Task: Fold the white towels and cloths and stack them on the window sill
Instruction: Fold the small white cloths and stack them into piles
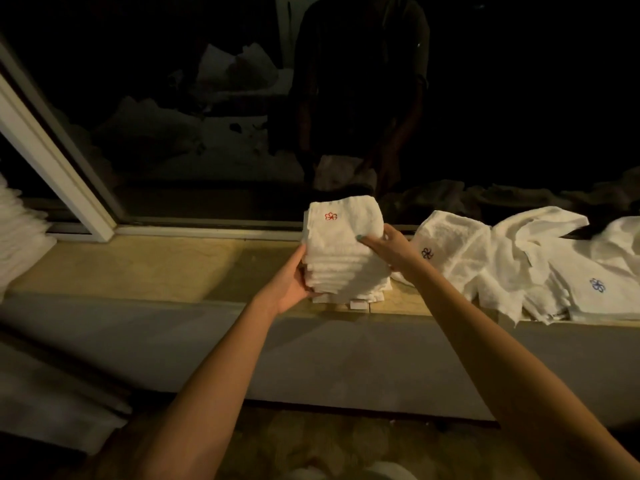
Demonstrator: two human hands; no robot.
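The stack of folded white cloths [343, 254] sits on the window sill [156, 268], near its middle, up against the dark glass; the top cloth carries a small red flower emblem [330, 216] at its far left corner. The left hand [292, 284] is cupped against the stack's near left side, fingers curled around the lower layers. The right hand [389, 247] presses on the stack's right edge, fingers spread flat over the top cloth. Just beside it to the right, loose unfolded cloths [519, 265] lie rumpled along the sill, two with blue emblems showing. At the far left edge stands another white pile [17, 244], blurred. The window pane [207, 116] shows a dim reflection of the person.
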